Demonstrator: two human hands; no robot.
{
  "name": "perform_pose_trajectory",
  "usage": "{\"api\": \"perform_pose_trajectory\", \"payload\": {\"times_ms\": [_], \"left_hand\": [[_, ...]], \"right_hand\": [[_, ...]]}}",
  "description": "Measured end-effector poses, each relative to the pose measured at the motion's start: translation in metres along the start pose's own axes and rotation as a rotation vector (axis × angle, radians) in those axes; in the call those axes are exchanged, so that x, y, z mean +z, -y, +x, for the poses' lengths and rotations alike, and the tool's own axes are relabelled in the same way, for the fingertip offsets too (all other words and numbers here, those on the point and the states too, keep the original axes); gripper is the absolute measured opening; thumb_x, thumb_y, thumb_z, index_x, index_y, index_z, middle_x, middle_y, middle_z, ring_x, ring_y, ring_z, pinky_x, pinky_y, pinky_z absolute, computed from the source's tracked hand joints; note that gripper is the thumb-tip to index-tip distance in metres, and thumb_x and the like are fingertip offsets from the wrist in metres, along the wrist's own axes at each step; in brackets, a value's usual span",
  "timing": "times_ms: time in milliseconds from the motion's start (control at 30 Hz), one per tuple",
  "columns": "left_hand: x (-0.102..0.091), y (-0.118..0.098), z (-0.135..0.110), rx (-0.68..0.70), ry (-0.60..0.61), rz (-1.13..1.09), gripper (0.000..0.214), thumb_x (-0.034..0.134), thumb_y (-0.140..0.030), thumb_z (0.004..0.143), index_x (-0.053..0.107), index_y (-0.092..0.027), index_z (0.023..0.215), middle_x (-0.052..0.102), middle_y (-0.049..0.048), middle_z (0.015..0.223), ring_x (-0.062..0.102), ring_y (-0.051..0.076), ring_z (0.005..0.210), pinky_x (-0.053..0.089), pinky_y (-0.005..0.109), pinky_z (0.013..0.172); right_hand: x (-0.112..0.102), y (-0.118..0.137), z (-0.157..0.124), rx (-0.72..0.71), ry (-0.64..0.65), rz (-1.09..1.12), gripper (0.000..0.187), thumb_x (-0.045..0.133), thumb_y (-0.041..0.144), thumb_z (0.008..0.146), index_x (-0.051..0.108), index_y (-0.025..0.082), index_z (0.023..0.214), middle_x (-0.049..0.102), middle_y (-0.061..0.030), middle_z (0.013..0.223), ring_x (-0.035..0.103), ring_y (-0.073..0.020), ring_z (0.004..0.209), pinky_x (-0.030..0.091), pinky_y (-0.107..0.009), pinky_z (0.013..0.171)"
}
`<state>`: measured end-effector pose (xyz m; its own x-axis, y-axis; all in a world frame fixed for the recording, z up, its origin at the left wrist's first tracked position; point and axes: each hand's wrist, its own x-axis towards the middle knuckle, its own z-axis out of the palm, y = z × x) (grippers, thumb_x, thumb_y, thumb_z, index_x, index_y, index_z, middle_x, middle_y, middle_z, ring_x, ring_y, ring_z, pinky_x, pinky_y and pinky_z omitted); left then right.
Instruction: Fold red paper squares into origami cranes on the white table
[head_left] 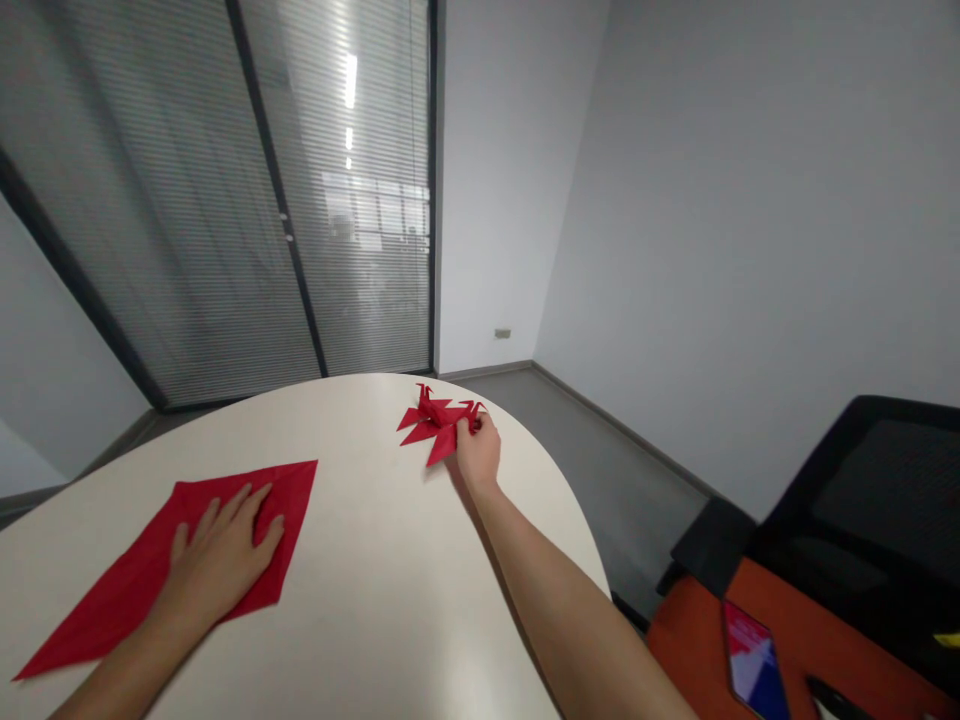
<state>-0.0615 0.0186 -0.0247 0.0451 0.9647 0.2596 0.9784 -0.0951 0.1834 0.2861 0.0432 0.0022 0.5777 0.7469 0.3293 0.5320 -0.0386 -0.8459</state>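
Observation:
My left hand (221,555) lies flat with fingers stretched out on a sheet of red paper (292,495) spread on the white round table (390,580). My right hand (478,450) reaches to the table's far side with its fingers closed on a folded red paper crane (450,420). Another red paper crane (424,408) sits touching it on the left.
An orange chair seat (810,630) with a black backrest (892,500) stands at the right, with a phone (754,665) lying on it. Grey floor lies beyond the table. A blind-covered glass wall is at the back left.

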Motion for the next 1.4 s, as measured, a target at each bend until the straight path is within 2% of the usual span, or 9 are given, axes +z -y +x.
{"api": "perform_pose_trajectory", "payload": {"times_ms": [67,167,367,500,633,900,1033,1233,1400], "left_hand": [[-0.01,-0.009,-0.003,0.11,-0.116,-0.051,0.061,0.039,-0.045,0.091,0.054,-0.008,0.137,0.053,0.0228,0.143,0.044,0.045,0.134,0.027,0.066,0.112],[-0.024,-0.032,-0.017,0.232,-0.193,-0.268,0.054,0.045,-0.045,0.09,0.052,-0.016,0.135,0.06,0.0153,0.136,0.055,0.036,0.125,0.041,0.053,0.108],[-0.028,-0.074,-0.049,0.38,-0.087,-0.504,0.059,0.062,-0.045,0.083,0.051,-0.02,0.136,0.063,0.0126,0.132,0.061,0.031,0.119,0.051,0.046,0.099],[-0.023,-0.073,-0.05,0.282,-0.034,-0.667,0.054,0.066,-0.041,0.082,0.054,-0.019,0.131,0.066,0.0134,0.127,0.063,0.031,0.115,0.051,0.046,0.098],[-0.023,-0.068,-0.045,0.174,0.069,-0.922,0.038,0.051,-0.035,0.093,0.058,-0.018,0.127,0.068,0.0132,0.123,0.065,0.028,0.112,0.051,0.043,0.098],[-0.025,-0.065,-0.039,0.18,0.026,-1.014,0.035,0.052,-0.034,0.095,0.061,-0.018,0.126,0.065,0.012,0.128,0.06,0.025,0.119,0.045,0.04,0.106],[-0.031,-0.063,-0.039,0.163,0.021,-1.044,0.035,0.05,-0.032,0.096,0.06,-0.02,0.126,0.065,0.0107,0.128,0.059,0.024,0.121,0.046,0.038,0.105],[-0.035,-0.064,-0.041,0.081,0.006,-1.147,0.024,0.053,-0.035,0.094,0.058,-0.019,0.111,0.068,0.0103,0.112,0.064,0.023,0.105,0.051,0.036,0.092],[-0.038,-0.066,-0.041,0.067,-0.057,-1.214,0.015,0.054,-0.036,0.092,0.054,-0.021,0.09,0.067,0.0069,0.104,0.065,0.02,0.095,0.051,0.033,0.084]], "right_hand": [[-0.003,0.014,-0.009,-0.113,-0.047,0.139,0.019,0.045,0.029,0.092,0.06,0.02,0.098,0.069,-0.0073,0.097,0.062,-0.0214,0.088,0.046,-0.031,0.078],[-0.001,0.04,-0.035,-0.337,0.069,0.289,0.015,0.05,0.027,0.089,0.061,0.019,0.095,0.067,-0.0052,0.092,0.059,-0.019,0.079,0.045,-0.03,0.073],[0.024,0.073,-0.108,-0.532,0.385,0.311,0.01,0.055,0.017,0.086,0.064,0.02,0.087,0.056,-0.0005,0.077,0.052,-0.0161,0.071,0.042,-0.028,0.067],[0.039,0.072,-0.125,-0.404,0.533,0.451,0.016,0.062,0.028,0.088,0.068,0.021,0.101,0.054,0.0006,0.077,0.05,-0.0148,0.069,0.042,-0.029,0.065],[0.046,0.068,-0.125,-0.157,0.79,0.71,0.048,0.071,0.036,0.082,0.06,0.022,0.126,0.058,0.0008,0.082,0.054,-0.0138,0.067,0.045,-0.028,0.062],[0.045,0.07,-0.115,-0.21,0.752,0.698,0.031,0.072,0.036,0.082,0.07,0.024,0.111,0.066,-0.0071,0.113,0.065,-0.0204,0.094,0.052,-0.035,0.081],[0.045,0.071,-0.113,-0.198,0.752,0.718,0.027,0.069,0.04,0.086,0.072,0.022,0.107,0.071,-0.0075,0.107,0.065,-0.0227,0.098,0.051,-0.039,0.09],[0.044,0.073,-0.115,-0.182,0.718,0.751,0.023,0.069,0.041,0.086,0.066,0.021,0.098,0.07,-0.005,0.092,0.065,-0.0199,0.085,0.051,-0.037,0.083],[0.037,0.08,-0.127,-0.268,0.801,0.738,0.058,0.081,0.03,0.073,0.049,0.027,0.121,0.063,-0.0059,0.114,0.062,-0.0211,0.104,0.049,-0.038,0.092]]}}
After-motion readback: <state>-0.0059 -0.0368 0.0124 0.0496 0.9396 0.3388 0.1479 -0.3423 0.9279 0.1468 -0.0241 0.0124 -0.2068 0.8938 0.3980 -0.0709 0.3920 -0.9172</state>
